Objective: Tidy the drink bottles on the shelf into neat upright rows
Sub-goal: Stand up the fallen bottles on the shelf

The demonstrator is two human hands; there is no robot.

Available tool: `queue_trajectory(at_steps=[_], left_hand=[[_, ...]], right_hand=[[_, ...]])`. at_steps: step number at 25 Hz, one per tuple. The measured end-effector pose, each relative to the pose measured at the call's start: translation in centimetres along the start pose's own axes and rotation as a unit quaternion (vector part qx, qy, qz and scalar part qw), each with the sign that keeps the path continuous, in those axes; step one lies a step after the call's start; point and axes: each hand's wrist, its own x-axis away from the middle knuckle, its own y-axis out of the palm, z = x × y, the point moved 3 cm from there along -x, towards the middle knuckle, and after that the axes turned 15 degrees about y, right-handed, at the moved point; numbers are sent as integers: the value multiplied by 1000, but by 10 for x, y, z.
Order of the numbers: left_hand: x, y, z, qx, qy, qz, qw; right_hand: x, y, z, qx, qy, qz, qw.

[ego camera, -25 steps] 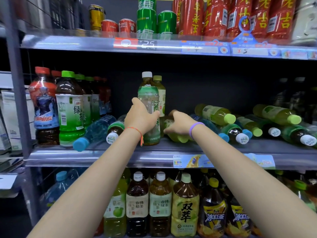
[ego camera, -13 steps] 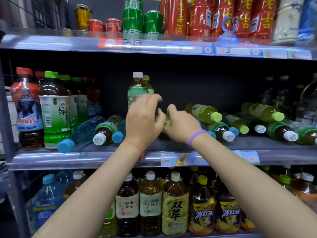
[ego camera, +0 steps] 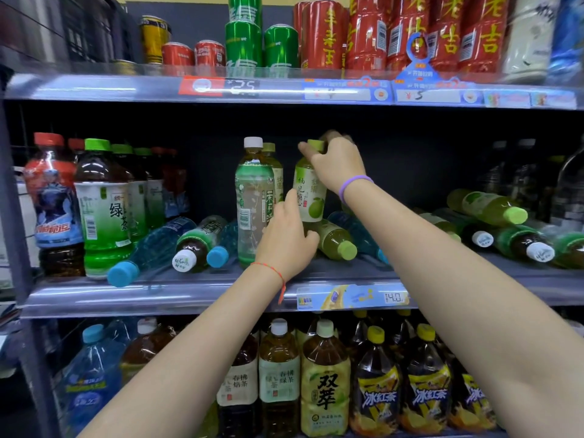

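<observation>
Since a second ago: the right hand [ego camera: 339, 162] has left the lying bottles and now holds a pale green bottle [ego camera: 310, 197] upright, fingers curled over its cap and neck; that bottle was not standing before. The left hand [ego camera: 284, 238] has slid off the white-capped bottle [ego camera: 252, 200] and now sits low against the pale green bottle's base, fingers curled toward it, but whether they actually grip it I cannot tell. The pale green bottle stands mid-shelf [ego camera: 189, 295], just right of the white-capped bottle and the one behind it, set back from the front edge. A lying green bottle [ego camera: 335, 243] touches or nearly touches its base on the right, cap toward the front edge. Left of the white-capped bottle, a blue bottle [ego camera: 151, 251] and a dark bottle [ego camera: 196, 245] lie tipped, caps near the front lip. The upright row at the left end is unchanged. Right end: more bottles lie piled, with bare shelf in front of them along the front edge.
</observation>
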Motion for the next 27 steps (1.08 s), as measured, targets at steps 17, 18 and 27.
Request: queue_trajectory(at_steps=[17,18,27], left_hand=[[2,29,-4,-95,-43,-102,989],[2,28,-2,-95,-43,-95,990],[-2,21,6,-65,-48,-87,993]], right_hand=[[63,6,65,373,-19,-178,910],[67,7,70,404,-24,-182,896],[57,-45,53,191,-61,-14,980]])
